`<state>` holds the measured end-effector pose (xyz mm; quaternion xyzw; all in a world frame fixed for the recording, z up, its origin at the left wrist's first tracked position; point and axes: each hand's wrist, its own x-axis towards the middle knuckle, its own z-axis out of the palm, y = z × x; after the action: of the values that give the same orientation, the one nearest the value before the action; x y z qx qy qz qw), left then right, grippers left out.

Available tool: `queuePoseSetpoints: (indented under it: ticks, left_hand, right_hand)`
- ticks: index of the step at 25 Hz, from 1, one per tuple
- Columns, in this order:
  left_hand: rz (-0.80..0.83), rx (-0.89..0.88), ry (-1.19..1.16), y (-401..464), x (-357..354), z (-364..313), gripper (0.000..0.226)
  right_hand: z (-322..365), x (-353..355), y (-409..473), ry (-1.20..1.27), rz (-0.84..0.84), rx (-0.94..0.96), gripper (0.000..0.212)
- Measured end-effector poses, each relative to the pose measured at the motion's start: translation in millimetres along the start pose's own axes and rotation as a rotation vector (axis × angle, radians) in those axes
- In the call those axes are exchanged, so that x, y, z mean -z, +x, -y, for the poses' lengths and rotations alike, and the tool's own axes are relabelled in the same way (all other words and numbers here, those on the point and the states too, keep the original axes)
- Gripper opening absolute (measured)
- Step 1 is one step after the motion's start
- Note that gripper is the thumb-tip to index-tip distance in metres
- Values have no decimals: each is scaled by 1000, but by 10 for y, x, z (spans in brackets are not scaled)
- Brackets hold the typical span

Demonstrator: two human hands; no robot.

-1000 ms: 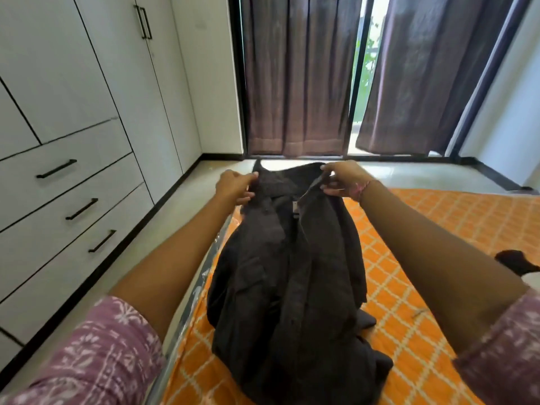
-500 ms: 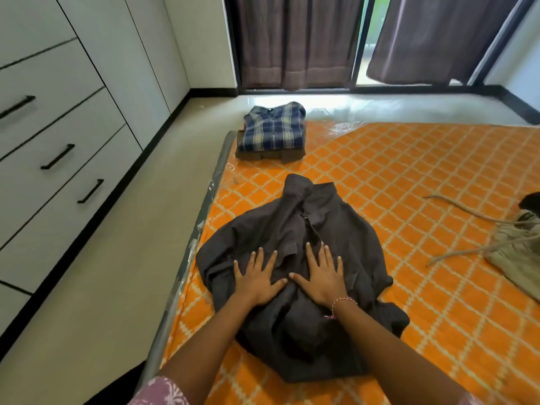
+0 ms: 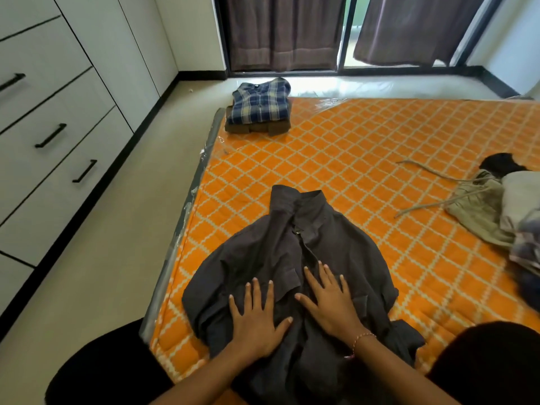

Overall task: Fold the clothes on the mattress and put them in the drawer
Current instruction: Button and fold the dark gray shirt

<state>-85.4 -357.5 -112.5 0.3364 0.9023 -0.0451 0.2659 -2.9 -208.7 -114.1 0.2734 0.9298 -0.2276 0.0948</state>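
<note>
A dark grey shirt (image 3: 292, 252) lies spread on the orange patterned mattress (image 3: 365, 159), collar pointing away from me. My left hand (image 3: 257, 320) presses flat on its lower left front, fingers straight and spread. My right hand (image 3: 330, 299) lies flat beside it on the button line, a bracelet at the wrist. A folded blue plaid shirt (image 3: 260, 102) sits on a folded brown garment at the mattress's far left corner. White drawers with black handles (image 3: 51, 135) stand along the left wall, all shut.
A heap of unfolded clothes (image 3: 496, 209), beige with loose drawstrings plus dark and pale pieces, lies at the mattress's right edge. Pale floor (image 3: 117, 258) runs between mattress and drawers. Dark curtains (image 3: 280, 30) hang over the far window.
One second ago both hands held the shirt up by its collar. It now lies on the mattress with both palms flat on it; since half a second ago the hands barely shifted.
</note>
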Motion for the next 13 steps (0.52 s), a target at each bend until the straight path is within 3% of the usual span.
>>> queuePoseSetpoints:
  ticks: [3, 4, 6, 8, 10, 13]
  left_hand:
    - [12, 38, 50, -351, -29, -83, 85]
    - [-62, 55, 14, -353, 37, -111, 86]
    - [-338, 74, -109, -218, 235, -187, 96]
    - [-537, -32, -198, 106, 385, -280, 107]
    - [-419, -154, -174, 388, 466, -330, 109]
    - [-206, -114, -75, 552, 398, -203, 87]
  right_hand:
    - [34, 114, -113, 367, -379, -110, 56]
    - [71, 190, -53, 359, -414, -146, 48]
    - [133, 290, 144, 209, -331, -190, 35]
    - [175, 376, 358, 186, -346, -236, 21]
    - [212, 547, 529, 350, -503, -303, 21]
    - [200, 858, 700, 632, -836, -385, 22]
